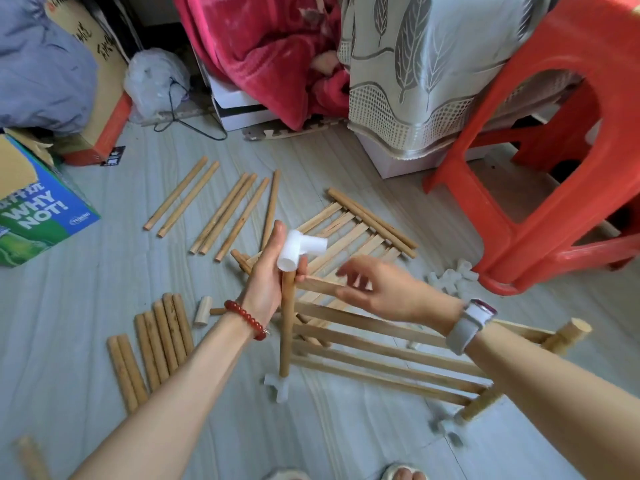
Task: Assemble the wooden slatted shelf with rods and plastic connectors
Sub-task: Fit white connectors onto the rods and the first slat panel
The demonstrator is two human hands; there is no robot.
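**Top connector only half settled on its post**

The upright rod (286,327) stands in a white foot connector (278,384) on the floor; if that seat is loose, pressing down could tip the post and twist the slatted panel (381,344) beside it. The left hand (266,275) wraps the rod's top, fingers and thumb holding the white plastic connector (300,251) capping it. The right hand (377,289), blurred, hovers with fingers spread, gripping nothing. Farther off lie spare rods (221,209) and a second slatted panel (356,233).

Matt bare-wood rod (287,323); smooth white plastic connector (298,249); glossy red plastic stool (540,161); seemingly fleecy blanket (263,53).
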